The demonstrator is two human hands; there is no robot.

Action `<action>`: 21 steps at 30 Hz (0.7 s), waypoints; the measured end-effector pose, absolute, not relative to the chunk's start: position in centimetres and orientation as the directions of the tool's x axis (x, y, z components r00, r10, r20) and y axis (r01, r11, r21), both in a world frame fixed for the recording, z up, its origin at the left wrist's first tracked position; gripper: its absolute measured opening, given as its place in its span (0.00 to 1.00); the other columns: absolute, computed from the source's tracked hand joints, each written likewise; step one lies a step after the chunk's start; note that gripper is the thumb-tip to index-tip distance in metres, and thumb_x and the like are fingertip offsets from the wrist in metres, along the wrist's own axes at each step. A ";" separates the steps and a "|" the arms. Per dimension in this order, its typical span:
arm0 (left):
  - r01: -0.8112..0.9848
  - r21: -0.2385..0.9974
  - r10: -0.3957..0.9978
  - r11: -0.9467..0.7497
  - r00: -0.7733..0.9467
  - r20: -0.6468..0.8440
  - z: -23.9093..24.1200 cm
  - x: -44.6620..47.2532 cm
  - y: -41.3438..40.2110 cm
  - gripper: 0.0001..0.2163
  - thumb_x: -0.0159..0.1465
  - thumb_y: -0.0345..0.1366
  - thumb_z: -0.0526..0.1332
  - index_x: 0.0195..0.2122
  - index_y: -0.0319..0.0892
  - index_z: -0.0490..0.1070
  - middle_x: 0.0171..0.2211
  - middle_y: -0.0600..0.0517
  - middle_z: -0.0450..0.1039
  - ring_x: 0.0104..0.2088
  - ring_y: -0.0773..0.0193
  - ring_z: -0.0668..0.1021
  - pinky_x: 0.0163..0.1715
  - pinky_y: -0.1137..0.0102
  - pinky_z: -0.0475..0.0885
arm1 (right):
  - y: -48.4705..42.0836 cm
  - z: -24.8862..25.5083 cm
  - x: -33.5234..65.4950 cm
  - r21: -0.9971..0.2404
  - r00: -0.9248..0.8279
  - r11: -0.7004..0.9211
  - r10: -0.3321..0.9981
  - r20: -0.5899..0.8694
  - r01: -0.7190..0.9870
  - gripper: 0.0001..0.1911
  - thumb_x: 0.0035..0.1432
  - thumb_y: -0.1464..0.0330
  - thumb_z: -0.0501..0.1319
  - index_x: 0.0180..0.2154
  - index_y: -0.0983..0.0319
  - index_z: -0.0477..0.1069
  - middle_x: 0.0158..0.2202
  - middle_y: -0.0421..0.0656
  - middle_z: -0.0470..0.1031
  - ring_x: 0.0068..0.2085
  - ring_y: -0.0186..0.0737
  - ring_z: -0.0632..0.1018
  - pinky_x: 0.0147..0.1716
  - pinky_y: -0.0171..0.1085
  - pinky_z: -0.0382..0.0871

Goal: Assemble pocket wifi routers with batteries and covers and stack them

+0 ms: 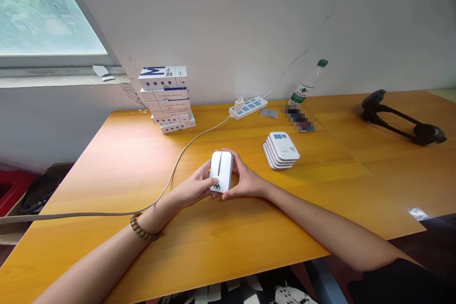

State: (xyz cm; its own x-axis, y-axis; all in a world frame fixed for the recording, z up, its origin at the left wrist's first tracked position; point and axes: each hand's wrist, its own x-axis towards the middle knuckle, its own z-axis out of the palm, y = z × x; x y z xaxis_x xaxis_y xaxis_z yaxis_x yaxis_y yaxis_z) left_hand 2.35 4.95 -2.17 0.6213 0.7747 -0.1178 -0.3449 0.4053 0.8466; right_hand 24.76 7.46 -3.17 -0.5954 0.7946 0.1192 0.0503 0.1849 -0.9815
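Note:
Both my hands hold one small white device (221, 171) with a dark stripe and a black logo, just above the middle of the wooden table (124, 161). My left hand (194, 187) grips its left side, thumb on the logo end. My right hand (245, 180) wraps its right side. A wooden bead bracelet (141, 231) sits on my left wrist. A stack of several similar white devices (281, 150) lies to the right of my hands.
A leaning stack of white and blue boxes (166, 99) stands at the back left. A white power strip (248, 107) with a cable (171, 175) runs past my left arm. A water bottle (307, 84) and black handheld scanner stand (399, 118) sit at the back right.

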 end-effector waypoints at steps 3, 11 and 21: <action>-0.341 0.854 0.779 0.394 0.616 -0.114 -2.0 2.4 5.0 0.29 0.66 0.39 0.72 0.64 0.44 0.63 0.38 0.52 0.74 0.28 0.69 0.74 0.26 0.74 0.69 | 7.4 -3.1 24.7 -0.981 -0.593 0.182 0.798 0.109 0.065 0.70 0.37 0.59 0.86 0.74 0.46 0.49 0.73 0.54 0.60 0.66 0.58 0.75 0.62 0.57 0.74; -0.293 0.867 0.804 0.403 0.566 -0.182 -1.2 2.7 4.8 0.29 0.64 0.35 0.70 0.64 0.44 0.62 0.45 0.46 0.76 0.28 0.68 0.76 0.25 0.73 0.70 | 7.4 -3.0 24.7 -0.983 -0.582 0.162 0.809 0.083 0.086 0.69 0.38 0.59 0.86 0.74 0.48 0.49 0.72 0.55 0.62 0.65 0.59 0.75 0.63 0.57 0.73; -0.272 0.883 0.815 0.382 0.549 -0.184 -1.1 2.8 4.9 0.28 0.62 0.36 0.70 0.62 0.42 0.64 0.43 0.46 0.77 0.26 0.69 0.76 0.23 0.74 0.67 | 7.2 -2.4 24.6 -0.984 -0.593 0.142 0.804 0.050 0.109 0.69 0.41 0.58 0.85 0.74 0.48 0.46 0.73 0.55 0.61 0.65 0.60 0.75 0.65 0.60 0.71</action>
State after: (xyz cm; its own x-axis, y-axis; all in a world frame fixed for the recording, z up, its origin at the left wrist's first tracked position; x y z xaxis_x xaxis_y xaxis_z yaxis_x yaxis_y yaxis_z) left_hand 2.84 4.86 -1.09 0.5488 0.8155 -0.1838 -0.2717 0.3820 0.8833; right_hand 24.62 7.17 -2.40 -0.5931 0.8036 0.0503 0.1092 0.1421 -0.9838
